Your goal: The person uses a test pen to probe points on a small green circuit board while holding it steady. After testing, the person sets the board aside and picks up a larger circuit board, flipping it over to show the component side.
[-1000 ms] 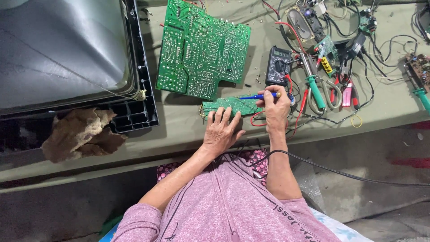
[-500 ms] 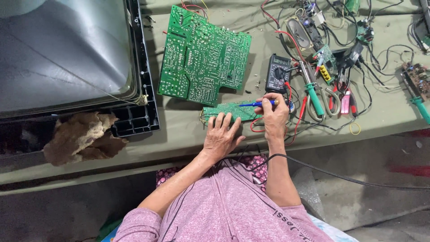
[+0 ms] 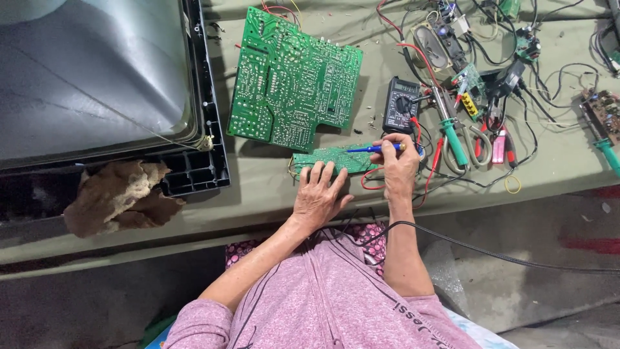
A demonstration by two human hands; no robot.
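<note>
Here left hand (image 3: 318, 197) flat on small board (image 3: 332, 159); right hand (image 3: 400, 169) pinching blue tool (image 3: 373, 149).

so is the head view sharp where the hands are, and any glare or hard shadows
Head view: sharp at the left hand and right hand on the small circuit board; light is soft and even, with only faint shadows under the big circuit board; a dull sheen on the television screen, no strong glare; straight edges bow slightly toward the frame's corners.
</note>
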